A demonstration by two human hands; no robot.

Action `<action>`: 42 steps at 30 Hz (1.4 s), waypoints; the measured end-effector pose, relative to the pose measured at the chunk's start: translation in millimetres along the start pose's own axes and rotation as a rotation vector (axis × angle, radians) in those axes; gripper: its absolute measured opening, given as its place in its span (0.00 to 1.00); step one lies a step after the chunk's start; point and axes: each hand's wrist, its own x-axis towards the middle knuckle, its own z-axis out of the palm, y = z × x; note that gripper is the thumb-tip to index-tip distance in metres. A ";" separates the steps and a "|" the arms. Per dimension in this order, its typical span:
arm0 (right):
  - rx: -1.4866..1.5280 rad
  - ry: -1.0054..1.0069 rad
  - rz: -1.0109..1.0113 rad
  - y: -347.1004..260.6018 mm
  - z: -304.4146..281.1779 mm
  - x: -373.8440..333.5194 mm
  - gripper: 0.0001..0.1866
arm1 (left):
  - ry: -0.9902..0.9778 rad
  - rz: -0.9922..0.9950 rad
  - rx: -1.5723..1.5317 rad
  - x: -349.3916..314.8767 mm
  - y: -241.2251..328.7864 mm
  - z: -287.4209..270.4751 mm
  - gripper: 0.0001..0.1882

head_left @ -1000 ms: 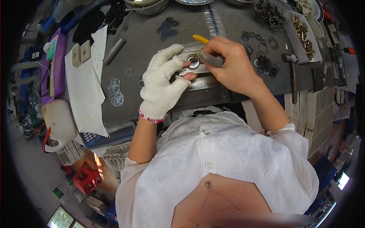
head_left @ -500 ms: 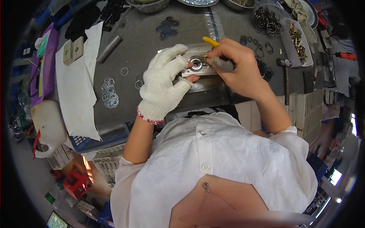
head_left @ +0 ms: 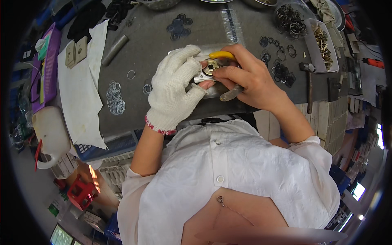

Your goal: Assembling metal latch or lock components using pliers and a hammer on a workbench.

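On the dark grey table (head_left: pixel 152 38), a pile of thin silver metal rings (head_left: pixel 115 105) is laid at the left; they look light and springy, and are best lifted by the rim. Farther right, in the middle, the silver rectangular metal plate (head_left: pixel 199 77) is steadied by the left hand (head_left: pixel 173 87), which is covered by a white knitted glove with bared fingertips; its grip is closed on the plate, with the thumb set at the near edge. The plate is judged stiff, rather heavy for its size and slippery where smooth, so it is best held by its long edges, with bare skin rather than knit. On the plate, between the fingertips of both hands, the brass-coloured round metal disc with a square hole (head_left: pixel 212 66) is found; it is likely hard and dense, and is best pinched by its outer rim. Its right side is touched by the bare right hand (head_left: pixel 254 75), whose grip is curled round a smooth curved yellow handle (head_left: pixel 221 54) and a grey rounded rod (head_left: pixel 231 93); whether these two are joined cannot be told.
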 end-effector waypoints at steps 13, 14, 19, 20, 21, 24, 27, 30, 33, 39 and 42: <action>-0.035 0.015 0.040 -2.9 -4.0 -11.0 0.17 | -0.174 0.033 0.040 28.6 3.8 -16.5 0.16; -0.038 0.016 0.041 -3.2 -8.4 -9.6 0.17 | -0.230 0.034 0.051 33.2 4.8 -18.5 0.15; 0.470 0.211 0.058 -4.6 -34.3 20.6 0.23 | -0.383 0.015 0.001 43.8 -7.0 -20.5 0.15; 0.471 0.213 0.062 -14.9 -40.9 32.9 0.23 | -0.378 0.022 -0.015 43.0 -10.2 -19.8 0.16; 0.773 0.345 0.256 -31.8 -49.9 47.5 0.22 | -0.376 0.035 -0.033 42.6 -11.3 -19.3 0.16; 1.101 0.455 0.295 -27.8 -42.9 51.5 0.25 | -0.366 -0.037 -0.138 38.1 -16.1 -17.6 0.17; 1.266 0.289 0.160 -11.1 -28.9 53.4 0.20 | -0.374 -0.082 -0.159 39.8 -13.5 -17.5 0.14; 1.206 0.247 0.355 -16.1 -12.2 53.2 0.17 | -0.371 -0.021 -0.152 40.7 -18.0 -15.2 0.14; 1.245 0.302 0.156 -9.9 -6.2 55.1 0.16 | -0.398 -0.119 -0.169 45.2 -10.5 -19.9 0.12; 1.216 0.255 0.274 -11.4 -5.0 46.3 0.14 | -0.264 0.093 -0.011 38.4 -1.7 -16.7 0.14; 1.091 0.286 0.239 -14.3 -20.2 53.3 0.13 | -0.276 0.155 0.035 39.3 0.5 -18.6 0.13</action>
